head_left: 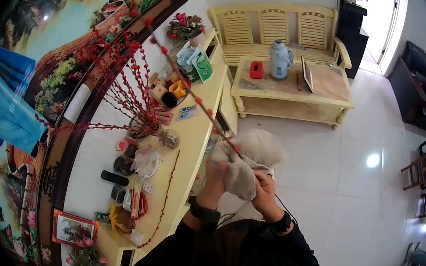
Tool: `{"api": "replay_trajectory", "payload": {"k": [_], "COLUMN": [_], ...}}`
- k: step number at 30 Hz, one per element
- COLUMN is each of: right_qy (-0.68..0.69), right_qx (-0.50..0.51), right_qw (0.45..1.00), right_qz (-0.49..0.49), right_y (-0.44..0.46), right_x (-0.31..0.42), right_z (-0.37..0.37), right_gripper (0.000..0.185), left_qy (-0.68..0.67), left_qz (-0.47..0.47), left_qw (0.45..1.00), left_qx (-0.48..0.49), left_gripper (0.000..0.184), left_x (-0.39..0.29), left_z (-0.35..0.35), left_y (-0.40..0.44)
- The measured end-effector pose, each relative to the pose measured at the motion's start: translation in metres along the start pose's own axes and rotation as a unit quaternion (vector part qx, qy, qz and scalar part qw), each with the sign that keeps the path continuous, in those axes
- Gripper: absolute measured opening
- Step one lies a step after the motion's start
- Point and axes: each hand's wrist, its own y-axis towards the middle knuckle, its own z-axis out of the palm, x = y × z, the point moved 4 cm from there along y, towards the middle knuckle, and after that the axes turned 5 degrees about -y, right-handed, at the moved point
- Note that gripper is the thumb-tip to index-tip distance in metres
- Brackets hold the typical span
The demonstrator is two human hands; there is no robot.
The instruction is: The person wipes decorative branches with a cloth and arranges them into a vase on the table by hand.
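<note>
Head view: a greyish cloth [242,179] is bunched just to the right of the pale yellow bench [193,146]. A red-berried branch [202,108] meets the cloth at its lower end and slants up and leftward over the bench. The left hand [213,179], slightly blurred, has its fingers closed on the cloth's bench side; the right hand [265,192] has its fingers gripping the side away from the bench. On the bench, a glass vase [170,139] carries more berried stems [133,84], and one loose stem [168,195] lies lengthwise near the bench's right edge. Toward the bench's far end sits an orange mug [177,90]. Right of that end, a blue-grey flask [279,61] stands before a slatted settee [274,25].
</note>
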Motion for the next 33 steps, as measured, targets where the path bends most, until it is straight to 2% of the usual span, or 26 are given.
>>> {"api": "replay_trajectory", "payload": {"k": [1,2,4,5,6,8,10,12,15,17,18,22,25,27,28,31,32,33], "right_qy": [0.045,0.082,0.156,0.148,0.138,0.085,-0.028,-0.107,-0.210,-0.208,-0.207,-0.148,-0.104,0.060,0.142,0.236,0.229,0.214], "right_qx": [0.003,0.030,0.081,0.068,0.055,0.056,0.060,0.060,0.064,0.066,0.070,0.086,0.122,0.149,0.158,0.244,0.257,0.258], "right_qw": [0.998,0.996,0.984,0.986,0.988,0.993,0.997,0.992,0.975,0.976,0.976,0.985,0.977,0.976,0.966,0.908,0.904,0.908], "right_qz": [0.035,0.035,0.039,0.042,0.046,0.058,0.035,0.001,0.013,-0.004,-0.010,0.027,0.139,0.144,0.145,0.245,0.252,0.252], "right_y": [0.000,0.000,-0.001,-0.003,-0.006,-0.009,-0.009,-0.007,-0.003,-0.001,-0.002,-0.002,-0.002,-0.002,-0.001,0.002,0.002,0.002], "right_x": [0.003,0.007,0.013,0.012,0.010,0.015,0.018,0.020,0.021,0.022,0.022,0.000,-0.010,-0.019,-0.021,-0.018,-0.012,-0.014], "right_z": [0.000,0.002,0.007,0.007,0.006,0.003,0.004,0.005,0.002,0.007,0.010,0.016,0.026,0.035,0.037,0.038,0.043,0.043], "right_gripper": [0.022,0.023,0.024,0.023,0.023,0.022,0.021,0.020,0.020,0.019,0.019,0.016,0.015,0.015,0.016,0.017,0.019,0.019], "left_qy": [-0.005,-0.100,-0.189,-0.233,-0.228,-0.253,-0.276,-0.199,-0.099,-0.059,-0.094,-0.108,-0.091,-0.077,-0.043,-0.297,-0.309,-0.308], "left_qz": [-0.019,-0.089,-0.093,-0.096,-0.082,-0.102,-0.120,-0.091,-0.032,0.026,0.031,0.023,0.004,-0.009,-0.075,0.007,-0.024,0.029], "left_qw": [1.000,0.991,0.978,0.968,0.968,0.962,0.953,0.974,0.990,0.993,0.986,0.977,0.980,0.987,0.980,0.946,0.940,0.945], "left_qx": [0.005,0.019,0.003,-0.006,0.066,0.015,-0.031,-0.061,-0.093,-0.101,-0.136,-0.184,-0.174,-0.142,-0.177,-0.130,-0.144,-0.106], "left_gripper": [0.074,0.076,0.074,0.073,0.068,0.071,0.074,0.061,0.044,0.037,0.032,0.032,0.033,0.037,0.043,0.052,0.060,0.059], "left_x": [-0.001,0.009,-0.001,-0.007,-0.016,-0.023,-0.025,-0.027,-0.031,-0.035,-0.036,-0.044,-0.048,-0.049,-0.055,-0.042,-0.045,-0.052], "left_z": [-0.002,-0.011,-0.007,-0.005,0.000,-0.001,-0.001,-0.005,-0.010,-0.009,-0.008,-0.015,-0.028,-0.040,-0.041,-0.080,-0.091,-0.092], "left_y": [-0.002,-0.006,-0.002,-0.001,-0.002,-0.009,-0.014,-0.015,-0.010,0.000,-0.001,-0.003,-0.008,-0.019,-0.032,-0.046,-0.043,-0.042]}}
